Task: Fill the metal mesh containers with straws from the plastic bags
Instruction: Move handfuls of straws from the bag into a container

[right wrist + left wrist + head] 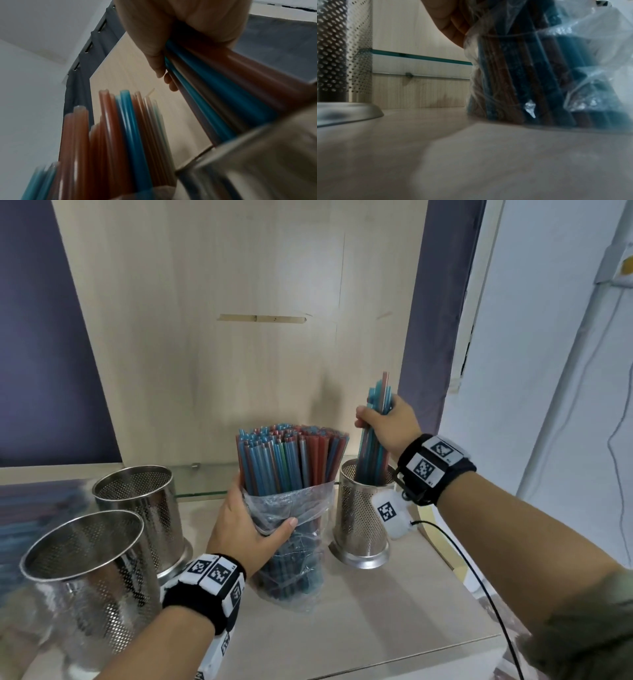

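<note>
A clear plastic bag point(294, 508) full of blue and red straws point(291, 460) stands upright in the middle of the wooden counter. My left hand point(250, 525) grips the bag around its middle, thumb across the front; the left wrist view shows the bag point(539, 81) beside the palm. My right hand point(387, 422) holds a small bunch of straws point(375, 446) whose lower ends sit inside the right metal mesh container point(359, 518). In the right wrist view the held bunch point(223, 88) runs down into the container's rim point(257, 155), with the bag's straws point(111, 135) beside it.
Two more mesh containers stand at the left, one near point(85, 573) and one farther back point(140, 501), both with nothing visible inside. A wooden back panel point(239, 337) closes the rear. A black cable point(479, 577) trails from my right wrist over the counter's right edge.
</note>
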The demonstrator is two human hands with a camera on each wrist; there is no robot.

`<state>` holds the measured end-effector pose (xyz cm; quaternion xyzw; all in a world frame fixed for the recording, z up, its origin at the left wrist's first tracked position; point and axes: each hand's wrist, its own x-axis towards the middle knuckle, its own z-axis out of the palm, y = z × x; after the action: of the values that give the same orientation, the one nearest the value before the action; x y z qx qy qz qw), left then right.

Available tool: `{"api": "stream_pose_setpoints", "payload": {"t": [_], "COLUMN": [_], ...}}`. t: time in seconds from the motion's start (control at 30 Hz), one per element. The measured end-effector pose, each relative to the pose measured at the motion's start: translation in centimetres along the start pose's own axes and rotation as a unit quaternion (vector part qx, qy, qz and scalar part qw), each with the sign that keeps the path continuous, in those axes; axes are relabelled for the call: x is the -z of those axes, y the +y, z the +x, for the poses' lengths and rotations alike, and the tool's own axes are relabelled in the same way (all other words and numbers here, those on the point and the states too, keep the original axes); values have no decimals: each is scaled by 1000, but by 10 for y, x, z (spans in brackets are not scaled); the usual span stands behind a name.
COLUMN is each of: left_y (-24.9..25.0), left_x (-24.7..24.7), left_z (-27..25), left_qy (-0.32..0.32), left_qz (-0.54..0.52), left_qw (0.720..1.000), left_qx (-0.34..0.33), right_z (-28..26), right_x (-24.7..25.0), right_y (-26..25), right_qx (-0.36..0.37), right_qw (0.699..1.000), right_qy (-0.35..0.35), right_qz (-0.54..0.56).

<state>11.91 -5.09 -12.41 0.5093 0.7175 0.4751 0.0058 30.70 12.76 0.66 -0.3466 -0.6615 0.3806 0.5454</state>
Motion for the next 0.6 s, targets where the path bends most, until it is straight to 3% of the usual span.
{"api": "stream_pose_setpoints", "payload": {"t": [0.17,0.33,0.53,0.6], "left_y": [-2,-5,-10,-8], "left_x": [0,-2,-4,-4], "left_z": [1,3,4,4], "left_qy": [-3,-6,-14,-13], "left_qz": [-5,-6,-10,-5], "left_qw": [1000,1000,1000,1000], "left_qx": [-2,3,-2,1], "right_z": [4,5,1,3], "right_x": [-7,-3,8,11], "right_y": [6,19,22,27], "right_qx": [-50,-60,-93,-95], "right_qw": [998,971,931,931], "right_qy": [-25,-111,-183,-182], "right_qz": [24,-204,-302,-303]}}
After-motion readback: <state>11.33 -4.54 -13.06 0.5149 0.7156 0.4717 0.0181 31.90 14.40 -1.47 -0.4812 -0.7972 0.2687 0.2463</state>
